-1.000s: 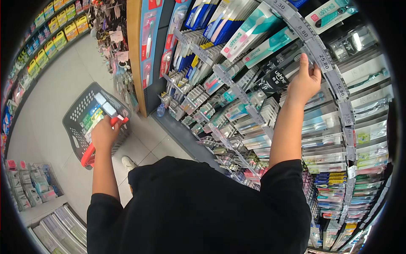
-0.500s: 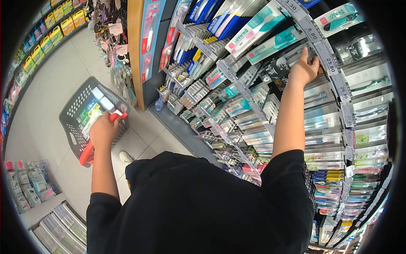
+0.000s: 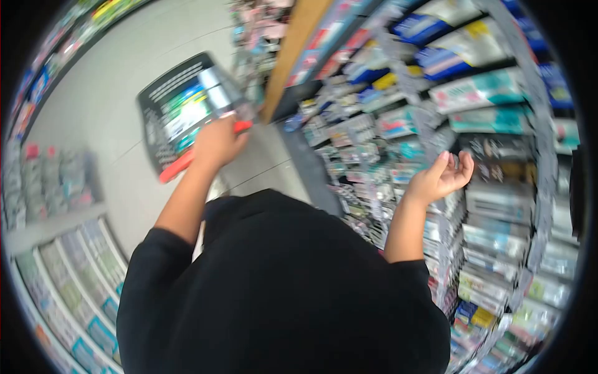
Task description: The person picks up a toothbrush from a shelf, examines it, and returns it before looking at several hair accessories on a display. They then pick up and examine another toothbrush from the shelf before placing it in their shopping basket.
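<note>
My left hand (image 3: 218, 144) is closed round the red handle (image 3: 179, 166) of a dark grey shopping basket (image 3: 152, 98). Inside the basket lie a green and white package (image 3: 187, 113) and a white item (image 3: 216, 93), both blurred. My right hand (image 3: 438, 179) is held in front of the toothbrush rack, palm turned up and fingers loosely bent and apart, with nothing seen in it. Just beyond its fingertips hang black packages (image 3: 498, 148), and above them teal and white toothbrush packs (image 3: 489, 90).
Price-label rails (image 3: 541, 143) run along the rack to the right. A wooden post (image 3: 293, 59) stands at the rack's far end. To the lower left is a low white shelf (image 3: 75, 268) with rows of packs. Pale floor tiles (image 3: 118, 134) lie under the basket.
My right hand has drawn back from the black package on the rack and turned palm up. The view has swung, so the basket and rack appear shifted and smeared. My left hand keeps the handle.
</note>
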{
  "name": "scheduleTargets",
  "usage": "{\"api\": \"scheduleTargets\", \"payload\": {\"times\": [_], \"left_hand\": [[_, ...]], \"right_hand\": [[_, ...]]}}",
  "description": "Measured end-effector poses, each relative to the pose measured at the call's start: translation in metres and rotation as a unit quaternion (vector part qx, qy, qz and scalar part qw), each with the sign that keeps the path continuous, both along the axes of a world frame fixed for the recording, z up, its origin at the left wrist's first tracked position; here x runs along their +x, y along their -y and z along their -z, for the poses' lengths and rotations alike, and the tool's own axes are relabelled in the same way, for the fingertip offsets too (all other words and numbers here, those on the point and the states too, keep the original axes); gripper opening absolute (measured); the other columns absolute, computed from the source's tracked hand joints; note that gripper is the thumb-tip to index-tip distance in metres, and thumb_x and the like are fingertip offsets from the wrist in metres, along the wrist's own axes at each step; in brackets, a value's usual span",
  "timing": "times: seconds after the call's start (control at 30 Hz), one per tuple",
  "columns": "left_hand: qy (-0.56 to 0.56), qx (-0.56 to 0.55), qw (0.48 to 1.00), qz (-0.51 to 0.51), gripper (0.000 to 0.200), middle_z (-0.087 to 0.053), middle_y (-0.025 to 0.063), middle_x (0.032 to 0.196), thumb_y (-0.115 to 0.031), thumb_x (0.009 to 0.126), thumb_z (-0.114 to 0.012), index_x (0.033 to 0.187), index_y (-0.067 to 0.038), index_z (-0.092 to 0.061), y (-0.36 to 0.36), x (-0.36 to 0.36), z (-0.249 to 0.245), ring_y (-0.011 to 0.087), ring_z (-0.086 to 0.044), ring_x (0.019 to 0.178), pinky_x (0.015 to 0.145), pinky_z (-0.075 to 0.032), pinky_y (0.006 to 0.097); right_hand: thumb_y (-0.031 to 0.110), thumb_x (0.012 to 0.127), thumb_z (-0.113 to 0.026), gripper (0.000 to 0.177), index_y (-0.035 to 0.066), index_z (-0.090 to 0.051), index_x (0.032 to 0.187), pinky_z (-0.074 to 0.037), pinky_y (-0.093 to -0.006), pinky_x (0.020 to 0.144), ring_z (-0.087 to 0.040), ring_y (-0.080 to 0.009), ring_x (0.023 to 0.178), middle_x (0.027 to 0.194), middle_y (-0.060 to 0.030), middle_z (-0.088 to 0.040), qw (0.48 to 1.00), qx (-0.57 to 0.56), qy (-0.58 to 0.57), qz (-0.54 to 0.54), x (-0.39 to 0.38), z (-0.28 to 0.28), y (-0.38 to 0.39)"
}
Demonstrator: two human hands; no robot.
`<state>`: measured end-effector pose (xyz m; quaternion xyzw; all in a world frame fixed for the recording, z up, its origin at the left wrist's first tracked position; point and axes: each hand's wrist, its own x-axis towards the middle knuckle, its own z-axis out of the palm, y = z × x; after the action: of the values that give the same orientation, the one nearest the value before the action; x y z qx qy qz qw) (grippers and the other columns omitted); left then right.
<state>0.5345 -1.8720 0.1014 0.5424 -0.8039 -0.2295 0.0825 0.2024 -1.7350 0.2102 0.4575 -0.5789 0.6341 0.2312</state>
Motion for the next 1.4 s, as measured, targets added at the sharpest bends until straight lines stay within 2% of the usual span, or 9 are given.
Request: {"api": "scheduleTargets", "payload": {"times": [0.13,0.33,0.43,0.5,0.63,0.73,0.87,1.23,1.4], "left_hand": [[-0.04,0.017,0.998,0.048,0.054,-0.06,0.0224,0.109,-0.031,0.077,-0.064,0.118,0.002,-0.052,-0.007,0.02,0.001,0.0368,-0.058,0.099,0.085,-0.046,0.0422],[-0.157,-0.054,0.98,0.113,0.055,-0.048,0.0203,0.131,-0.017,0.079,-0.063,0.128,0.002,-0.046,-0.03,0.072,-0.003,0.0374,-0.047,0.117,0.097,-0.04,0.0411],[-0.262,-0.005,0.956,0.134,0.041,-0.058,0.0184,0.119,-0.011,0.081,-0.061,0.121,-0.002,-0.055,-0.017,0.104,-0.001,0.0306,-0.057,0.107,0.091,-0.045,0.0372],[-0.332,0.167,0.925,0.073,0.033,-0.063,0.0166,0.105,-0.015,0.081,-0.06,0.112,-0.003,-0.06,0.0,0.124,0.011,0.0294,-0.061,0.097,0.084,-0.048,0.0357],[-0.313,0.372,0.87,-0.082,0.025,-0.069,0.0126,0.086,-0.021,0.087,-0.056,0.102,-0.003,-0.064,0.043,0.156,0.077,0.0209,-0.066,0.077,0.068,-0.05,0.032],[-0.069,0.277,0.956,-0.074,0.03,-0.067,0.0159,0.088,-0.028,0.085,-0.056,0.101,-0.003,-0.064,0.057,0.177,0.142,0.0305,-0.065,0.082,0.074,-0.049,0.0386],[0.059,0.318,0.946,0.021,0.038,-0.063,0.0207,0.1,-0.033,0.084,-0.055,0.107,-0.002,-0.06,0.067,0.189,0.176,0.0364,-0.059,0.097,0.084,-0.046,0.0433],[-0.019,0.356,0.934,0.02,0.039,-0.058,0.0222,0.11,-0.036,0.086,-0.051,0.107,-0.005,-0.061,0.055,0.163,0.246,0.035,-0.057,0.103,0.087,-0.045,0.0442],[-0.078,0.361,0.929,-0.017,0.046,-0.058,0.0248,0.11,-0.038,0.087,-0.049,0.111,0.0,-0.06,0.047,0.165,0.259,0.0372,-0.053,0.107,0.094,-0.041,0.0419]], "right_hand": [[0.005,0.075,-0.064,0.034,0.002,-0.05,0.107,-0.034,-0.039,0.097,-0.046,-0.0294,0.108,0.115,-0.0148,-0.048,0.947,0.226,-0.127,-0.19,0.08,0.041,0.032],[0.014,0.073,-0.071,0.057,0.002,-0.046,0.123,-0.036,-0.0417,0.098,-0.047,-0.0342,0.113,0.121,-0.0176,-0.049,0.758,0.48,-0.158,-0.411,0.183,0.073,0.083],[0.019,0.072,-0.072,0.061,0.001,-0.045,0.124,-0.036,-0.0424,0.098,-0.046,-0.0343,0.115,0.121,-0.0174,-0.05,0.7,0.509,-0.228,-0.446,0.216,0.082,0.112],[0.021,0.071,-0.073,0.062,0.001,-0.047,0.123,-0.036,-0.0429,0.098,-0.045,-0.0346,0.115,0.121,-0.0166,-0.05,0.647,0.538,-0.287,-0.458,0.231,0.088,0.131],[0.02,0.065,-0.073,0.037,0.004,-0.059,0.095,-0.042,-0.041,0.088,-0.055,-0.0314,0.096,0.096,-0.0114,-0.06,0.585,0.575,-0.298,-0.488,0.251,0.102,0.16],[0.023,0.059,-0.073,0.026,0.006,-0.058,0.074,-0.047,-0.0398,0.072,-0.058,-0.0294,0.079,0.076,-0.0082,-0.06,0.582,0.594,-0.305,-0.464,0.261,0.106,0.17],[0.026,0.053,-0.073,0.026,0.008,-0.056,0.061,-0.046,-0.0403,0.058,-0.058,-0.0293,0.065,0.064,-0.0076,-0.057,0.538,0.672,-0.308,-0.405,0.266,0.102,0.17],[0.04,0.056,-0.073,0.034,0.007,-0.062,0.059,-0.048,-0.0399,0.061,-0.06,-0.0302,0.062,0.064,-0.0082,-0.06,0.469,0.746,-0.263,-0.394,0.273,0.091,0.184],[0.036,0.053,-0.073,0.033,0.008,-0.055,0.055,-0.045,-0.0399,0.054,-0.058,-0.0296,0.058,0.059,-0.0073,-0.055,0.504,0.717,-0.262,-0.404,0.271,0.093,0.184]]}}
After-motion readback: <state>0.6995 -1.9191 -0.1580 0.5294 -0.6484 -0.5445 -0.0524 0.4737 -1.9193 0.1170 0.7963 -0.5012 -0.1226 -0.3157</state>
